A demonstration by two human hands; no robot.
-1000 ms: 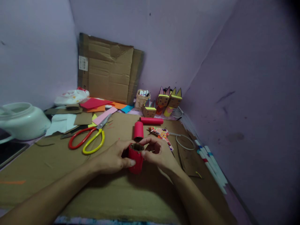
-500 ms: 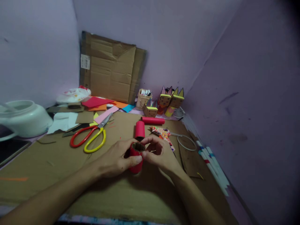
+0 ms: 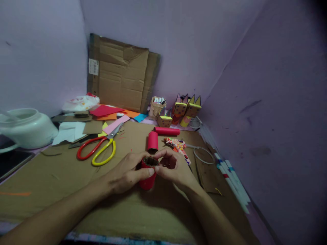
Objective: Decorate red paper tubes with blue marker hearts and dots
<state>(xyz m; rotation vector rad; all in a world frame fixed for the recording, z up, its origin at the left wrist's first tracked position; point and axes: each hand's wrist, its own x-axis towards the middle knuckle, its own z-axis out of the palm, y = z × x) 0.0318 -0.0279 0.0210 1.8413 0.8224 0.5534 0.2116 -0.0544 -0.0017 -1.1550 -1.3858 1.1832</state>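
Observation:
A red paper-covered tube (image 3: 147, 182), its open top showing a rough brown rim, is held between both hands over the cardboard sheet. My left hand (image 3: 130, 172) wraps round its left side, thumb across the front. With thumb and fingers, my right hand (image 3: 172, 166) pinches the upper right edge of the tube. Just behind stands a second, shorter red tube (image 3: 153, 141), and a thin red roll (image 3: 167, 131) lies beyond it. Scissors (image 3: 102, 149) with one red and one yellow handle lie to the left, blades pointing away.
A cardboard sheet (image 3: 76, 207) covers the table. Coloured paper, a white pot (image 3: 30, 127) and a phone-like dark slab (image 3: 15, 163) are on the left. Cardboard animal figures (image 3: 187, 110) and a pen cup (image 3: 156, 108) stand at the back. Markers (image 3: 232, 180) and patterned scissors (image 3: 178, 145) lie right.
The tube's lower end has tilted slightly to the left. Both hands keep nearly the same place and grip on it.

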